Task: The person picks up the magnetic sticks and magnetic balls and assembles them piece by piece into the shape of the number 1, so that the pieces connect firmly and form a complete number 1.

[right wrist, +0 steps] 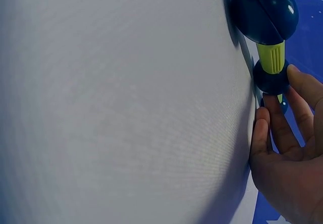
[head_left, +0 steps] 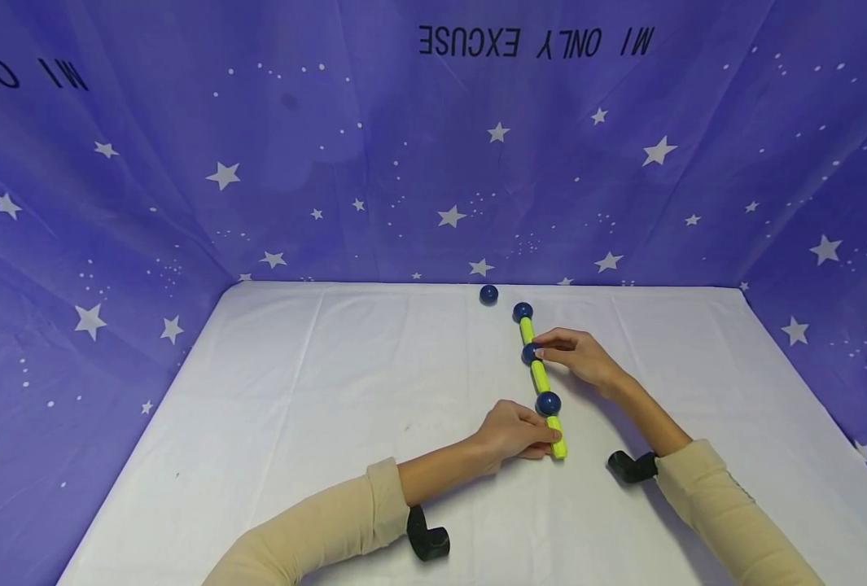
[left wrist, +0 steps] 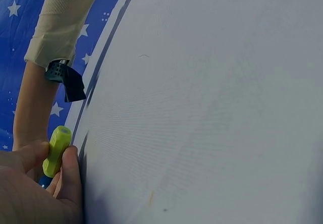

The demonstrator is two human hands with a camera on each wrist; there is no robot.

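A chain of dark blue balls and yellow-green ribbed rods runs across the table in the head view. My left hand [head_left: 515,431] pinches the nearest rod [head_left: 559,446] between thumb and fingers; that rod [left wrist: 59,146] also shows in the left wrist view. Touching its far end is the near ball [head_left: 548,403]. Farther up, my right hand [head_left: 580,358] grips the middle ball [head_left: 531,353] with thumb and fingertips, seen too in the right wrist view as a ball [right wrist: 270,77]. Beyond it a far rod [head_left: 527,330] joins the end ball [head_left: 523,311].
A loose blue ball [head_left: 488,295] lies near the table's back edge, left of the chain. The white cloth [head_left: 316,407] covers the table. Starred purple curtains [head_left: 374,179] rise behind and at both sides. A black wrist mount [head_left: 427,535] hangs by each sleeve.
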